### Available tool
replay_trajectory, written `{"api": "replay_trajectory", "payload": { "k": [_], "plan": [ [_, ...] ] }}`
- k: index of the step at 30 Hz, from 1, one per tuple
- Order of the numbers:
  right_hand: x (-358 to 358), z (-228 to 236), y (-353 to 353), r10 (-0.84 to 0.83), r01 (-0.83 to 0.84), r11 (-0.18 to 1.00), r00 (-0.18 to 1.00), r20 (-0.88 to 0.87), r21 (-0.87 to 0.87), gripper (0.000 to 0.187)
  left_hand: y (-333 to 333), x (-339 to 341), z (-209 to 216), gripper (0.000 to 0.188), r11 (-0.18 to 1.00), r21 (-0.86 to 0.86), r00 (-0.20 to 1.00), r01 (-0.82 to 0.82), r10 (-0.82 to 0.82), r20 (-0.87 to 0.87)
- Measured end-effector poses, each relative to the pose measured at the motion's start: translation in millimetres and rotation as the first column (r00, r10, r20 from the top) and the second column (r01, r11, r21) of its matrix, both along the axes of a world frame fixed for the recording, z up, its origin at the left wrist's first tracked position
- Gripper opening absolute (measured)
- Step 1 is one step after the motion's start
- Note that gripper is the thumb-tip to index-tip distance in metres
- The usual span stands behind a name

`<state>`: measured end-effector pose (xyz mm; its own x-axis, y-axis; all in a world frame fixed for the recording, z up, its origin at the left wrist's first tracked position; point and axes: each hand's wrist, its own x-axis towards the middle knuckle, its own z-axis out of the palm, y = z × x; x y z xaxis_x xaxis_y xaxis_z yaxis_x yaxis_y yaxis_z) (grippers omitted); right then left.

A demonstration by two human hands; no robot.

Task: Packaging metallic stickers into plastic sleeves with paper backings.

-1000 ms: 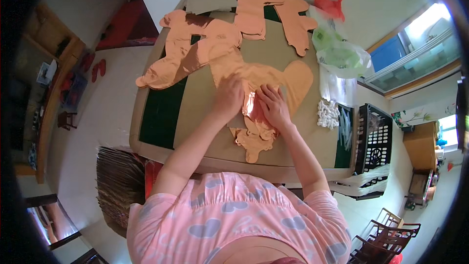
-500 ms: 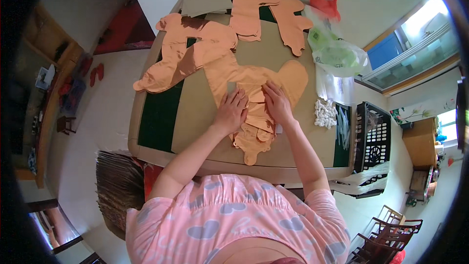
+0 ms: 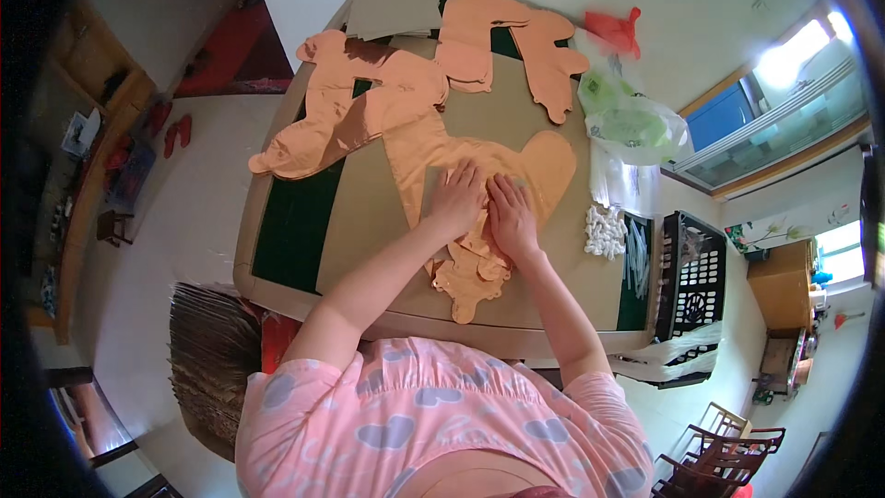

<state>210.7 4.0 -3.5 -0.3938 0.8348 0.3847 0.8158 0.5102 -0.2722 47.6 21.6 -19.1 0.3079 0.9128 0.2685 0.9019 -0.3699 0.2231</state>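
Observation:
A flat rose-gold foil balloon (image 3: 535,166) lies in the middle of the brown-topped table (image 3: 359,221). My left hand (image 3: 458,198) and my right hand (image 3: 512,217) press side by side on it, palms down with fingers spread. Below my hands the balloon's near part (image 3: 472,277) is crumpled and folded. More rose-gold foil balloons lie at the far left (image 3: 350,111) and far middle (image 3: 507,46) of the table.
A grey sheet (image 3: 392,11) lies at the table's far edge. Green and clear plastic bags (image 3: 631,129) and a red scrap (image 3: 616,29) sit at the right, with small white pieces (image 3: 604,231), clear straws (image 3: 636,254) and a black basket (image 3: 696,277). A woven seat (image 3: 207,350) stands lower left.
Both hands slid away from me up the balloon, flattening it. More of the crumpled near part now shows below my hands.

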Motion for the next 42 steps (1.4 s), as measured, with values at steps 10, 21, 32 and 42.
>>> {"api": "replay_trajectory", "payload": {
  "k": [10, 21, 32, 42],
  "plan": [
    [3, 4, 3, 0.012, -0.013, 0.999, 1.0, -0.026, -0.036, 0.037, -34, -31, 3, 0.067, 0.994, -0.103, 0.999, -0.032, 0.028, -0.041],
    [26, 38, -148, 0.07, -0.066, 0.959, 0.998, 0.005, -0.277, 0.039, -37, -38, -10, 0.067, 1.0, 0.0, 1.0, -0.019, 0.019, -0.01],
    [38, 27, -19, -0.541, 0.356, 0.727, 0.823, -0.171, -0.587, 0.029, -34, -33, 11, 0.066, 0.986, -0.164, 0.998, -0.01, -0.001, -0.068],
    [39, 18, 32, -0.6, 0.491, 0.686, 0.799, -0.036, -0.537, 0.031, -9, -31, 18, 0.069, 0.968, -0.247, 0.997, -0.05, 0.036, -0.064]
  ]
}}
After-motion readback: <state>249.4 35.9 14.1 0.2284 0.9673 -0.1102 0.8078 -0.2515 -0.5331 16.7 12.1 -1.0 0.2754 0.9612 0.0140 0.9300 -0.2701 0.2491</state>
